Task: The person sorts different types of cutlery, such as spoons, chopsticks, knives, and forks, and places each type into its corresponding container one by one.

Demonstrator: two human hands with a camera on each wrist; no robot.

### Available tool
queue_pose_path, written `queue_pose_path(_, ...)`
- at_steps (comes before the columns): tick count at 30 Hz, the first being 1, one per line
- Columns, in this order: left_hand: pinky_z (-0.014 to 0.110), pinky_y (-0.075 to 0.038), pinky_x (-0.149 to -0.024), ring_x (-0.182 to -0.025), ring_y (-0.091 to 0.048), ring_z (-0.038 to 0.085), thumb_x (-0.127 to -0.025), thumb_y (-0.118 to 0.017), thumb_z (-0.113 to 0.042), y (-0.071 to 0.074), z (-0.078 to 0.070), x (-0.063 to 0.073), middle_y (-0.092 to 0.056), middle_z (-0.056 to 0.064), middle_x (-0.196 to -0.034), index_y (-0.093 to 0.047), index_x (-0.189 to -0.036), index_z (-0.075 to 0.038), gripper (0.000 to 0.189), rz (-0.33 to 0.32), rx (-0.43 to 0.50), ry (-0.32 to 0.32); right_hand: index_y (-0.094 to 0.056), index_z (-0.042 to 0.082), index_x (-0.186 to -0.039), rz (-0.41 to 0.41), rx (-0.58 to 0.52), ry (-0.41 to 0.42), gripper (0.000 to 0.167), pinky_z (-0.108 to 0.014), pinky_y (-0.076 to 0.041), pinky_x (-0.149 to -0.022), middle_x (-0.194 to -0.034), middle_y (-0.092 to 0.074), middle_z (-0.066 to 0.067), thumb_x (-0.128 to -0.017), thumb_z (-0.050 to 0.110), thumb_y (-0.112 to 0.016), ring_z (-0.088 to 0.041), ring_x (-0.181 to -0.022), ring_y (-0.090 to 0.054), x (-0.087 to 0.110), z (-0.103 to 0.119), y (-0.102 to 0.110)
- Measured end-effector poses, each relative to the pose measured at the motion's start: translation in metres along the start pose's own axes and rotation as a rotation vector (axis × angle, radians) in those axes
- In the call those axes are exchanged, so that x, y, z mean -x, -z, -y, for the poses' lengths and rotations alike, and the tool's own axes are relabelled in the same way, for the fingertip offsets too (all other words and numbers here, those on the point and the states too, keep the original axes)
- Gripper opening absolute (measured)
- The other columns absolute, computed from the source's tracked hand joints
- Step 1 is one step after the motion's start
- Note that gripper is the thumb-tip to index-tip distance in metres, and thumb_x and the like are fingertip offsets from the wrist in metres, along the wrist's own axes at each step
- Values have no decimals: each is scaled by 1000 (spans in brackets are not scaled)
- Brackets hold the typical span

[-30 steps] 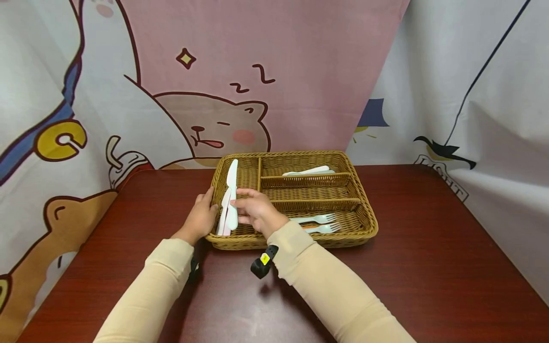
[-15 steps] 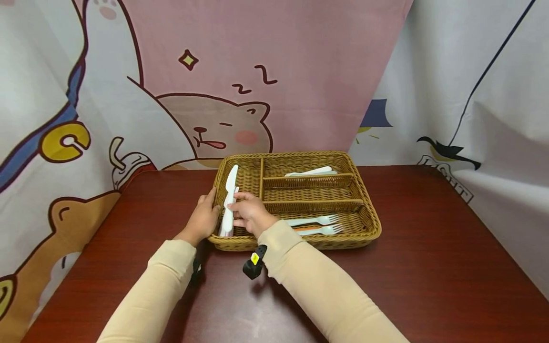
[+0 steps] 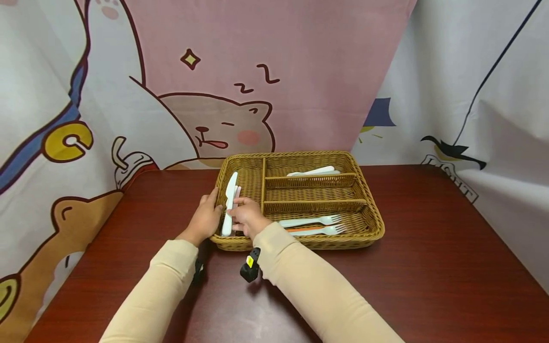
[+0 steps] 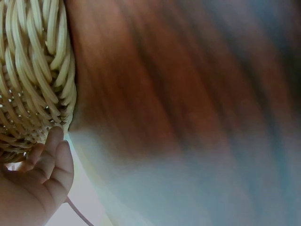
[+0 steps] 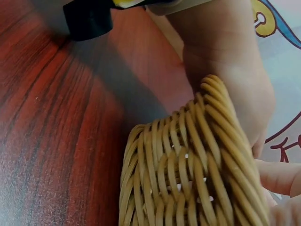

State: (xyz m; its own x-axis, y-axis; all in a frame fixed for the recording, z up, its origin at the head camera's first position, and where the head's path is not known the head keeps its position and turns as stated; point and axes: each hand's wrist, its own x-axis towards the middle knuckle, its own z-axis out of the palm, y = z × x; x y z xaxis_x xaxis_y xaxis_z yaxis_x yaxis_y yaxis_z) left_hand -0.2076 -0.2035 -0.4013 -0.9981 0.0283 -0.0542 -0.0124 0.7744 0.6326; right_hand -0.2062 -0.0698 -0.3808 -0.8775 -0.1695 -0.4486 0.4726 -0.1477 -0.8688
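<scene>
A white plastic knife [image 3: 231, 186] lies lengthwise in the long left compartment of the wicker basket [image 3: 370, 237]. My right hand [image 3: 249, 215] pinches this knife from its right side, thumb on the handle. Beside the knife, a pale pink piece [image 3: 238, 191] shows partly, the rest covered by the knife and fingers. My left hand [image 3: 207, 216] grips the basket's left wall, thumb at the rim and fingers outside. In the left wrist view the fingers of my left hand [image 4: 42, 179] bend up against the weave. The right wrist view shows the fingers of my right hand [image 5: 282, 181] behind the rim.
Pale green forks [image 3: 329, 219] lie in the front right compartment, with an orange piece [image 3: 299, 230] between them. White utensils [image 3: 315, 171] rest in the back compartment. The basket stands on a reddish-brown table [image 3: 437, 247] against a printed cloth [image 3: 317, 85].
My right hand has moved left and slightly down with the white knife, bringing it lower over the left compartment. My left hand stays on the basket wall.
</scene>
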Motion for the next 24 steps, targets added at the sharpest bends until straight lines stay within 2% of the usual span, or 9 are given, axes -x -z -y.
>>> queue_pose_path(6,53,-30,-110,-131,-38,42,-103,-37,-13,0,0,-1,-30,29,-144,-11,-155,-2,59,-12,-4,-12,-55,0,-126,-13,21,5,37,-46,-54,-84,-111,-63,-21,-89,-10,-57,-30,-92,-66,-3,-3,-3)
queue_pose_path(16,53,-29,-110,-130,-39,43,-103,-37,-12,0,0,0,-30,30,-143,-11,-154,0,59,-13,-12,-22,-55,-2,-127,-44,102,1,40,-44,-55,-83,-121,-58,-22,-88,-12,-57,-34,-101,-64,-3,-7,-5)
queue_pose_path(19,53,-31,-109,-129,-40,43,-103,-38,-12,0,1,0,-30,30,-143,-11,-154,0,59,-15,-17,-26,-57,-3,-126,-46,106,-3,41,-44,-55,-82,-114,-60,-21,-87,-14,-57,-32,-98,-64,-3,-7,-5)
queue_pose_path(24,53,-31,-109,-129,-40,43,-103,-38,-11,0,1,0,-30,30,-142,-12,-154,1,59,-16,-18,-33,-58,-4,-125,-48,104,0,46,-40,-56,-78,-89,-58,-13,-82,-20,-51,-21,-76,-58,-2,-6,-6)
